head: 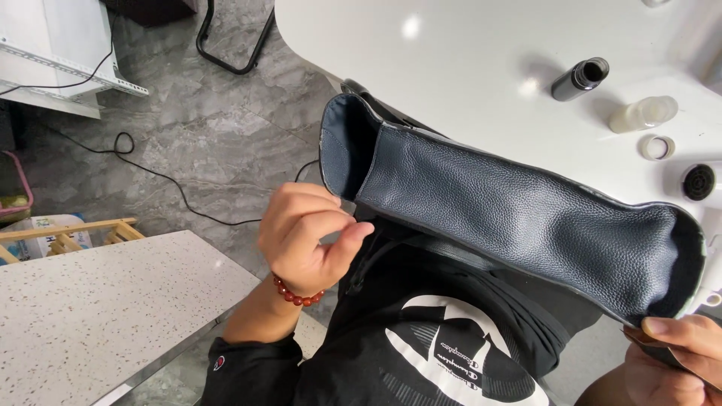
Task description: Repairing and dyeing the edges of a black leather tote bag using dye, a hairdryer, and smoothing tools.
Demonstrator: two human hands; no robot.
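While held loosely curled near bag's open end, left hand (304, 237) is seen at 8 o'clock, gripping nothing. Dark leather bag (519, 218) is stretched centre toward 4 o'clock. Its far end is pinched by right hand (673, 353).

head-worn view, steeply downward, close over hands (312, 237); perhaps tilted

The dark leather bag (519, 218) lies slantwise from ten to four o'clock across the near edge of the white table (466, 68), blocking any straight reach from the left hand (304, 237) to the far side. Open tabletop lies at twelve o'clock. At two o'clock a black bottle (579, 79), a pale bottle (644, 113) and a small ring cap (657, 147) crowd the passage.
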